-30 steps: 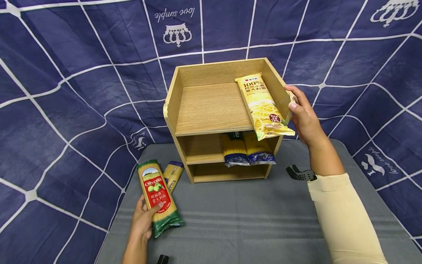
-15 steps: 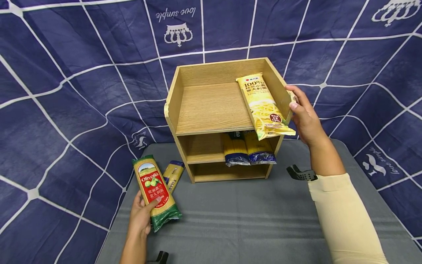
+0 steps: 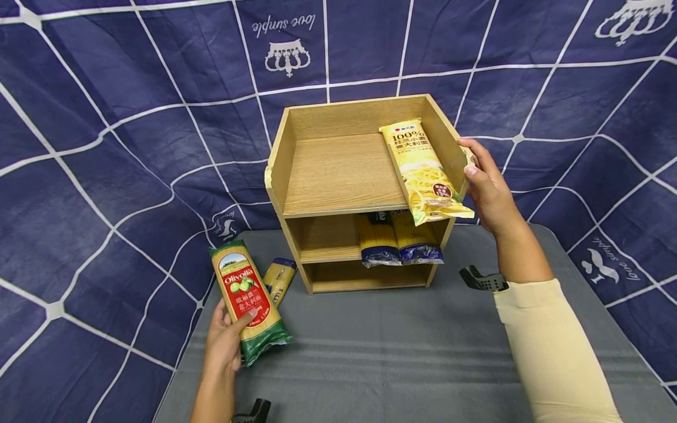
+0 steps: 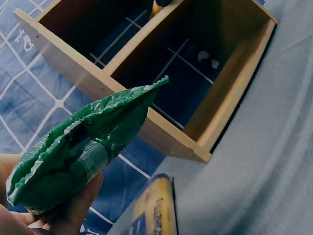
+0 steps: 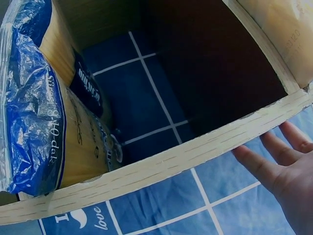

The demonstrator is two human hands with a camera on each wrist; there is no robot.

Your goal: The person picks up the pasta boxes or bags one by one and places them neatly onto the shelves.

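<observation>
My left hand (image 3: pixel 224 341) holds an Olivoilà spaghetti pack (image 3: pixel 248 299), gold and red with green ends, thumb across its front. It is tilted above the table; its crinkled green end (image 4: pixel 93 147) fills the near part of the left wrist view. Behind it lies another spaghetti pack (image 3: pixel 279 279), partly hidden, yellow with blue. My right hand (image 3: pixel 489 191) grips the right side panel of a wooden shelf (image 3: pixel 344 170) at its upper front corner. In the right wrist view, fingertips (image 5: pixel 243 152) touch that panel's edge. A yellow pasta pack (image 3: pixel 423 170) lies on the top board beside the panel.
Two blue-ended spaghetti packs (image 3: pixel 379 241) lie on the middle level's right side, ends jutting past the front edge. The shelf stands on a grey cloth-covered table (image 3: pixel 370 352). A blue, white-lined cloth (image 3: pixel 132 147) hangs behind and at the sides.
My left hand has lifted the Olivoilà spaghetti pack slightly up and to the left. My right hand stays on the shelf panel, and the other packs have not moved.
</observation>
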